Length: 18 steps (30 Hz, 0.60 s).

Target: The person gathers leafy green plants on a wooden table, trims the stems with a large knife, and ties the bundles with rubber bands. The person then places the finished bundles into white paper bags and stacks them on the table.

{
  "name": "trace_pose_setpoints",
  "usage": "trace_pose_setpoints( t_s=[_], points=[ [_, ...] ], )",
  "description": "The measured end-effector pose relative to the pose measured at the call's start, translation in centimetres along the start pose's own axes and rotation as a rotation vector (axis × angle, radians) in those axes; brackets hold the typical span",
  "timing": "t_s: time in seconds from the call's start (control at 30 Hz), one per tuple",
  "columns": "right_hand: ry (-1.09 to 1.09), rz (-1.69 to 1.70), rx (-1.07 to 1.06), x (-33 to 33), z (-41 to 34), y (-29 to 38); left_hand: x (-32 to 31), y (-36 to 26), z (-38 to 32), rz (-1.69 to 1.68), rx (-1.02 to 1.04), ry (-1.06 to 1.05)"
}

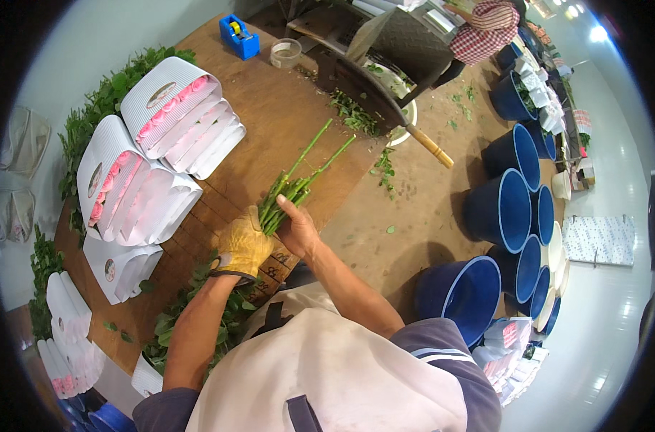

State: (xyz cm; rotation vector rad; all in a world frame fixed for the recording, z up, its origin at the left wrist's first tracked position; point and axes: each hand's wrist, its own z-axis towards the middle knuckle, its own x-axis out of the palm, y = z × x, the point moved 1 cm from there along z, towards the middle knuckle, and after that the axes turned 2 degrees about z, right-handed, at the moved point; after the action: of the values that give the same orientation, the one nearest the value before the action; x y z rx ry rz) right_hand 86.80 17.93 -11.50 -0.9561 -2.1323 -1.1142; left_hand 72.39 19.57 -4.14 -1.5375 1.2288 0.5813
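Note:
A bunch of green flower stems [284,202] is gripped between both hands, with two stems sticking out well past the others. My left hand [246,240], in a yellow work glove, closes around the bunch from the left. My bare right hand [297,227] holds it from the right, thumb laid along the stems. Leafy foliage [184,318] lies under and beside my left forearm; whether it belongs to the same bunch is hidden. Left of the hands, pink roses wrapped in white corrugated paper [170,108] lie stacked on the wooden table [273,102]. Marks are written on the table's near edge.
A large blade with a wooden handle [429,146] is at the table's far right corner, near cut leaves [354,113]. A blue tape dispenser [239,36] and a plastic tub [285,53] stand at the back. Blue buckets [457,297] line the right; a person [484,32] is beyond.

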Motion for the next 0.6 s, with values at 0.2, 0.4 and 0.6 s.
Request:
trace_pose_setpoints(
  t_s=[0.2, 0.4, 0.6],
  points=[
    [-0.162, -0.057, -0.098, -10.6, -5.1, 4.6, -0.7, 0.1, -0.9, 0.1, 0.028, -0.03],
    [-0.535, 0.208, -0.47, -23.6, -7.4, 20.3, -0.7, 0.3, -1.1, 0.117, 0.027, -0.031],
    [-0.7, 0.402, -0.796, -24.3, -1.6, 35.0, 2.0, 1.9, -0.3, 0.17, 0.038, -0.018]
  ],
)
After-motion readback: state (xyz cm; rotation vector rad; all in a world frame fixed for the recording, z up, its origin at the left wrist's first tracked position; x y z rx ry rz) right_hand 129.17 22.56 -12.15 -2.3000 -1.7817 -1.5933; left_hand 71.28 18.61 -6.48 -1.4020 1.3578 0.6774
